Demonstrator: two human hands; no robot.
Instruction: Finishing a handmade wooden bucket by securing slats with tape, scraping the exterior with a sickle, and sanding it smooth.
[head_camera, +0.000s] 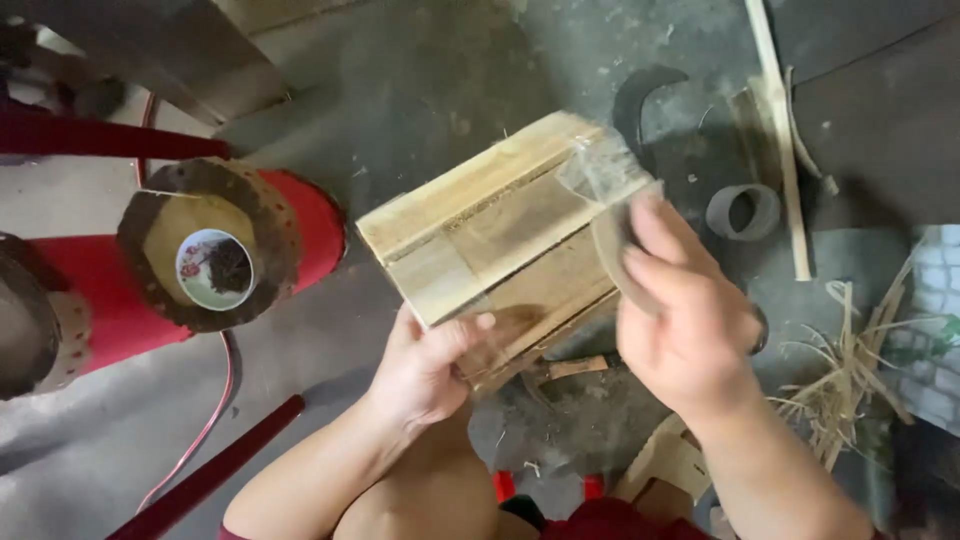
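Seen from above, as the camera looks down past the person's knees, the ground is a rough grey concrete floor (430, 80), stained and scattered with splinters. Both hands hold a pale wooden block (495, 225), made of flat slats stacked together, tilted in the air over the floor at the centre of the view. At the block's lower near corner the left hand (425, 365) grips it, thumb lying across the top face and fingers curled underneath. At the block's far right end the right hand (685, 320) has its fingers pressed together around a roll of clear tape (615, 225), and a shiny strip of tape (600, 165) runs over the block's upper corner (the roll is blurred, so its edge is hard to trace). To the left stands a red stool (110, 290) with a worn brown top, and on it sits a small round white dish (213, 268) holding dark scraps. On the floor to the right lie a grey tape ring (742, 212), a long thin wooden strip (780, 130), and a loose heap of straw-coloured shavings (850, 380).
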